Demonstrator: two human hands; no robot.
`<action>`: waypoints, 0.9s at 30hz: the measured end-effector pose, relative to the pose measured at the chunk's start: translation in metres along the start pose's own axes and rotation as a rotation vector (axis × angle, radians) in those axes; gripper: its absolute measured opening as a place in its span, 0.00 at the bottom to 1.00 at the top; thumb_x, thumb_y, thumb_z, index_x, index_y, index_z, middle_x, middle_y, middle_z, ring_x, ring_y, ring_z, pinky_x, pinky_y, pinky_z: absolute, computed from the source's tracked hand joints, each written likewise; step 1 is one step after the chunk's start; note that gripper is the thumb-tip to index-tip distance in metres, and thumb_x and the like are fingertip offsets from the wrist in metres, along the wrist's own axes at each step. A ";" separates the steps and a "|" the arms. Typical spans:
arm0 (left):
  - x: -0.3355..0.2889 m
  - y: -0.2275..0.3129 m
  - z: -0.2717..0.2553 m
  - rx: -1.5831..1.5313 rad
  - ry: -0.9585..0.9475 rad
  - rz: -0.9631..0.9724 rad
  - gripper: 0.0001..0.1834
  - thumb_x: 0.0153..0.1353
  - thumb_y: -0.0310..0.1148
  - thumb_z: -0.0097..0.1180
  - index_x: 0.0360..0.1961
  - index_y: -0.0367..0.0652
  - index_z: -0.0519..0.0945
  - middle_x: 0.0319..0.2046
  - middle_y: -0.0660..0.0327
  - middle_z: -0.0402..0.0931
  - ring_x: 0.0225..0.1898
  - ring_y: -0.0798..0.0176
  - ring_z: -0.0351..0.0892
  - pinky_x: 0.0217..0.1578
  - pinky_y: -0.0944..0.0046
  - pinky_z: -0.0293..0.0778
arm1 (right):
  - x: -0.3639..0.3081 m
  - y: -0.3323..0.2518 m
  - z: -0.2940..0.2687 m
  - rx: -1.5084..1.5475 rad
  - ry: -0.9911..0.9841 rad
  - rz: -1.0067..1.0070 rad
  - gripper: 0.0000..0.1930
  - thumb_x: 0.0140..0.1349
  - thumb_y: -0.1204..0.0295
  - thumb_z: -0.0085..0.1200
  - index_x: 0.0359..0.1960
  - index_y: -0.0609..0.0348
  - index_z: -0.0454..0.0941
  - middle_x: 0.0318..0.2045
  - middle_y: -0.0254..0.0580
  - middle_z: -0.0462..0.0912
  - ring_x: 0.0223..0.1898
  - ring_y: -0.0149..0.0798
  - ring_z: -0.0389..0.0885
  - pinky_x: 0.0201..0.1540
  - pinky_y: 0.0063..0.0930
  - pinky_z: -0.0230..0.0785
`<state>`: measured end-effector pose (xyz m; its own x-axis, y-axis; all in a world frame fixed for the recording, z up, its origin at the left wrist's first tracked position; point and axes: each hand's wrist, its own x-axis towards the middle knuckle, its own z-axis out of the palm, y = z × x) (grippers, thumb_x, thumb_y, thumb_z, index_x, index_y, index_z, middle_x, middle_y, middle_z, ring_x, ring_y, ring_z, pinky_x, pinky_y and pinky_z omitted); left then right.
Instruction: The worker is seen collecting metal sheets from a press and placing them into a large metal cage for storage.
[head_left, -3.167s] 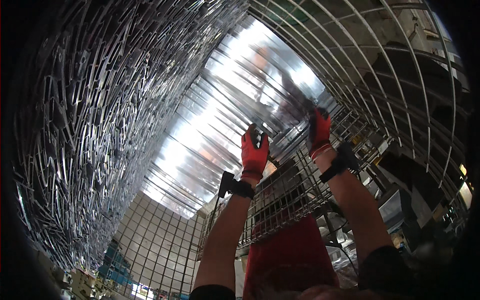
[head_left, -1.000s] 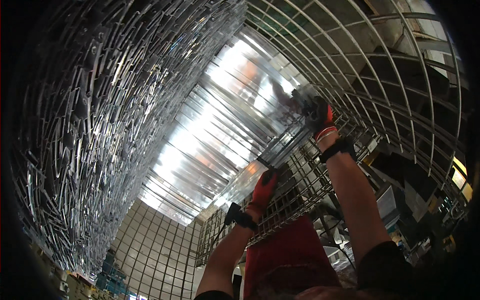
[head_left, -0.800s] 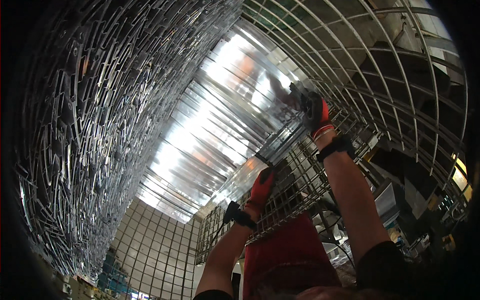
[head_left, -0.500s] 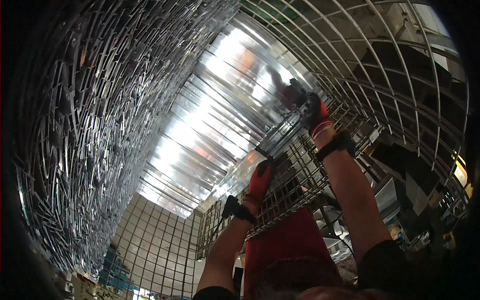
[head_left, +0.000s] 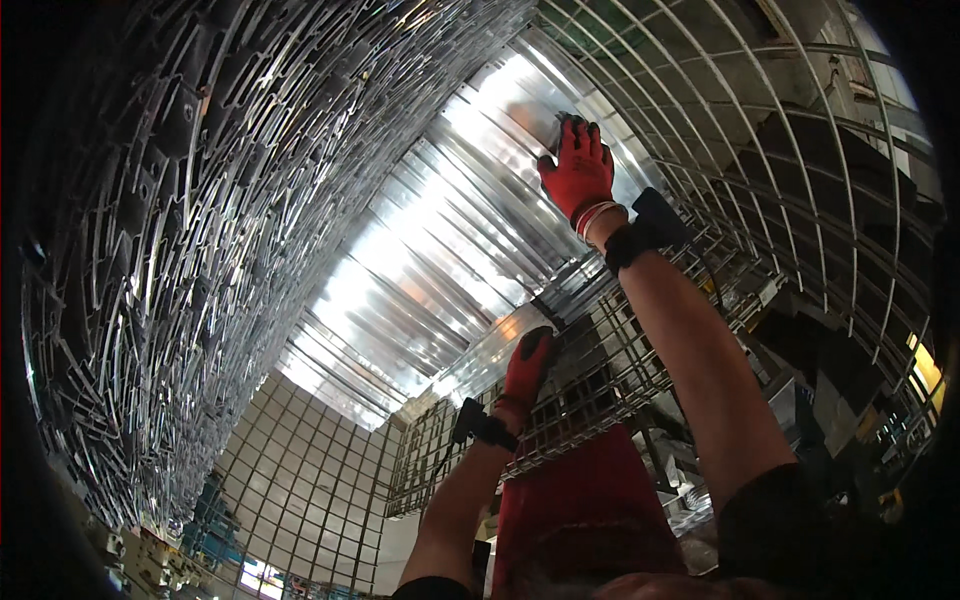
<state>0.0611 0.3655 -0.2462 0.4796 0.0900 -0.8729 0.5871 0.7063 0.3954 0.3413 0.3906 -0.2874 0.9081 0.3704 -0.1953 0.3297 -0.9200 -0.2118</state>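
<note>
Metal, laid in a bright layer of ridged strips (head_left: 410,270), runs diagonally from the upper centre of the frame to the lower left, with packed thin metal pieces (head_left: 200,250) rising beside its left edge. The right hand (head_left: 580,175) has moved up from the near right corner of that layer and is now over its face at upper centre right; its fingers are extended and slightly spread, with no piece visible in them, though whether the fingertips touch the metal I cannot tell. This suggests attention has passed from the corner to the layer's surface. The left hand (head_left: 527,372) has stayed at the near edge, right of the frame's centre, beside the folded wire mesh (head_left: 590,390); its fingers are bent out of view, so I cannot tell if they grip anything. As for edges, the right mesh wall (head_left: 850,210) slants close alongside the right wrist, so sideways room there seems tight, while the left stack hems in the far side. Room looks widest along the bright strips between the hands and toward lower left, where another mesh panel (head_left: 310,480) stands; a red apron (head_left: 590,500) fills the lower centre.
</note>
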 end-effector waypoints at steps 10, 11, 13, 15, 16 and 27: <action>0.005 -0.003 -0.011 0.024 0.080 0.094 0.19 0.58 0.36 0.50 0.49 0.39 0.69 0.43 0.60 0.72 0.45 0.67 0.70 0.48 0.67 0.64 | 0.008 0.000 -0.017 -0.027 0.033 -0.069 0.24 0.46 0.61 0.53 0.48 0.50 0.68 0.41 0.43 0.70 0.44 0.45 0.68 0.43 0.42 0.60; 0.015 0.010 -0.001 0.031 0.084 0.191 0.20 0.58 0.35 0.50 0.50 0.39 0.68 0.45 0.58 0.71 0.47 0.65 0.69 0.49 0.66 0.63 | 0.009 0.009 -0.015 -0.020 0.041 -0.090 0.24 0.46 0.61 0.53 0.48 0.50 0.67 0.41 0.43 0.70 0.43 0.45 0.68 0.42 0.42 0.60; 0.036 0.052 0.018 0.241 0.147 0.390 0.23 0.56 0.33 0.50 0.53 0.38 0.64 0.49 0.52 0.67 0.53 0.59 0.64 0.53 0.64 0.59 | 0.009 0.018 -0.019 -0.054 0.008 -0.117 0.24 0.46 0.61 0.53 0.48 0.49 0.67 0.41 0.43 0.70 0.43 0.44 0.69 0.42 0.41 0.60; 0.066 0.098 0.034 0.537 0.276 0.617 0.28 0.55 0.35 0.52 0.56 0.39 0.60 0.54 0.50 0.59 0.58 0.56 0.58 0.55 0.62 0.56 | 0.008 0.021 -0.019 -0.060 -0.044 -0.147 0.23 0.46 0.62 0.53 0.46 0.50 0.68 0.39 0.43 0.71 0.42 0.44 0.70 0.41 0.41 0.61; 0.080 0.117 0.039 0.629 0.355 0.743 0.31 0.54 0.36 0.54 0.57 0.41 0.58 0.57 0.51 0.56 0.59 0.58 0.55 0.56 0.62 0.55 | 0.008 0.019 -0.017 -0.059 -0.044 -0.153 0.23 0.46 0.62 0.53 0.46 0.50 0.68 0.39 0.43 0.71 0.42 0.44 0.70 0.41 0.41 0.61; 0.137 0.148 0.051 1.178 0.504 0.543 0.45 0.48 0.55 0.51 0.63 0.53 0.45 0.61 0.42 0.42 0.63 0.46 0.41 0.58 0.52 0.46 | -0.004 0.023 -0.009 0.109 -0.003 -0.341 0.22 0.42 0.69 0.55 0.44 0.50 0.69 0.43 0.42 0.70 0.44 0.45 0.69 0.44 0.39 0.61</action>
<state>0.2468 0.4469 -0.2927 0.6858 0.5779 -0.4424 0.7236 -0.4762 0.4997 0.3482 0.3665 -0.2827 0.7500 0.6541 -0.0983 0.5841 -0.7247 -0.3657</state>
